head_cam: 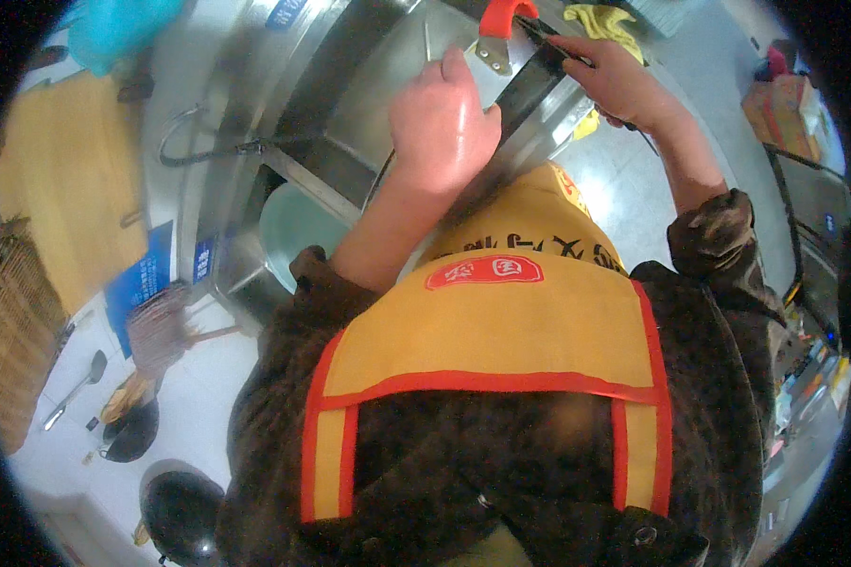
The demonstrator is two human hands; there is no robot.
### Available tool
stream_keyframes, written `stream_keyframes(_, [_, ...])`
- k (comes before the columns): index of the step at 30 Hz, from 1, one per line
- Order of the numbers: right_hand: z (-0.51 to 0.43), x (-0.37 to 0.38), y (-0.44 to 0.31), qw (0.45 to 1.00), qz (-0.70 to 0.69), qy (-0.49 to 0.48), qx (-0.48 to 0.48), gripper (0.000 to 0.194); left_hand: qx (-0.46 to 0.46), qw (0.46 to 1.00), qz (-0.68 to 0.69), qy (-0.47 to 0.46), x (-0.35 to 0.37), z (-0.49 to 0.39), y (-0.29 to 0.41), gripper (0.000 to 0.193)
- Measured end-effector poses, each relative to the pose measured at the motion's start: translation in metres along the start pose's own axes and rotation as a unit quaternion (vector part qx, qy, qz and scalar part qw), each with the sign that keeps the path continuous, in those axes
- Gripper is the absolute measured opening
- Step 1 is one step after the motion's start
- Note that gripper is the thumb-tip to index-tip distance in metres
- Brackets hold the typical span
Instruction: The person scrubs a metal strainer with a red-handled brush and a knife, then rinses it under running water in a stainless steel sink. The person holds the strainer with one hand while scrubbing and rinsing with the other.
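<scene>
My left hand (443,124) is closed over the near part of a stainless steel sink basin (369,92), its back towards me. The fingertips are hidden, so I cannot tell whether it grips something. Just beyond it is a metal vessel with a red-sleeved loop handle (498,23), fixed by a riveted bracket. My right hand (620,81), at the sink's right edge, has its fingers wrapped around a thin dark handle (571,53). The far end of that handle reaches towards the red loop, and its kind is unclear.
A curved faucet (206,152) reaches across the sink's left side. A pale green basin (301,230) stands in the neighbouring compartment. Yellow cloth (606,25) lies beyond my right hand. Woks (183,514) and a metal spatula (78,390) hang at left. A cardboard box (780,117) stands right.
</scene>
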State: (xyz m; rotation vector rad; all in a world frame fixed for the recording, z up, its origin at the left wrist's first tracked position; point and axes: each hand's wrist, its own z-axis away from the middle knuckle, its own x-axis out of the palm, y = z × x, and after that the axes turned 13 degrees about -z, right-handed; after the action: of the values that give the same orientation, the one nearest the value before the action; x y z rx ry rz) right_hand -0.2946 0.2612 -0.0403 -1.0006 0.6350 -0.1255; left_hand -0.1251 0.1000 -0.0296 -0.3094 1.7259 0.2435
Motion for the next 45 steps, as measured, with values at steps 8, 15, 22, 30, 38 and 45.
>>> stream_keyframes(8, [0.03, -0.005, -0.006, 0.995, 0.044, 0.015, -0.087, 0.068, -0.018, 1.0, -0.022, -0.009, -0.009, -0.005, 0.002, 0.06])
stream_keyframes(15, [0.045, 0.014, -0.023, 0.926, 0.362, 0.08, -0.062, 0.064, -0.005, 1.0, -0.014, 0.013, 0.001, -0.003, -0.001, 0.057])
stream_keyframes(22, [0.035, 0.019, -0.029, 0.934, 0.352, 0.046, -0.036, 0.061, -0.019, 0.999, 0.005, -0.025, 0.002, -0.003, 0.004, 0.053])
stream_keyframes(30, [0.019, -0.037, 0.033, 0.96, 0.179, -0.028, -0.212, 0.045, 0.027, 1.0, 0.01, -0.001, 0.003, 0.005, 0.007, 0.062])
stream_keyframes(38, [0.032, -0.065, 0.031, 0.987, -0.036, -0.121, 0.101, 0.044, 0.048, 0.999, 0.0, 0.019, 0.016, 0.01, 0.013, 0.059])
stream_keyframes(45, [0.024, -0.08, 0.071, 0.943, -0.237, -0.216, 0.094, 0.045, 0.073, 0.996, 0.004, 0.047, 0.017, 0.008, 0.017, 0.055])
